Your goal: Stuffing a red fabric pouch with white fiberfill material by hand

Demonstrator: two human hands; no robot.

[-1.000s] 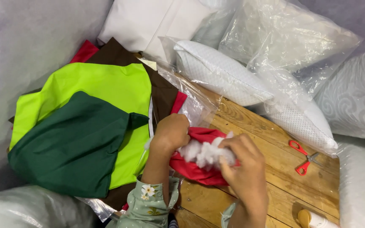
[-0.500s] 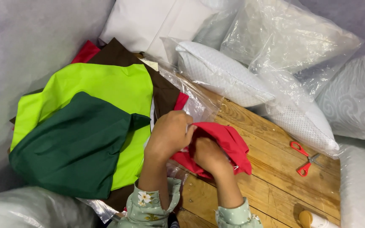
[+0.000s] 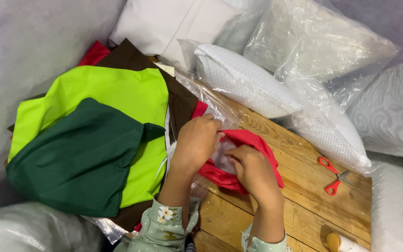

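While both hands work at it, the red fabric cover (image 3: 239, 161) sits between them on the wooden table (image 3: 299, 196), near its left edge. The left hand (image 3: 196, 142) is curled shut, gripping the cover's upper left rim, and the right hand (image 3: 256, 172) is cupped over its mouth with fingers pressing into the white stuffing (image 3: 222, 156) that shows inside. Just beside the left forearm, a stack of cloth lies over the table's left side: a dark green piece (image 3: 80, 161) on top, a lime green piece (image 3: 113, 93) under it, then brown cloth (image 3: 178, 100). Near the right edge rest red-handled scissors (image 3: 333, 175), well apart from the hands, and a small cream-capped bottle (image 3: 341, 242) lies at the near right corner. Along the far edge, white pillows in clear plastic bags (image 3: 257, 81) are piled up, with patterned white cushions (image 3: 392, 112) on the right.
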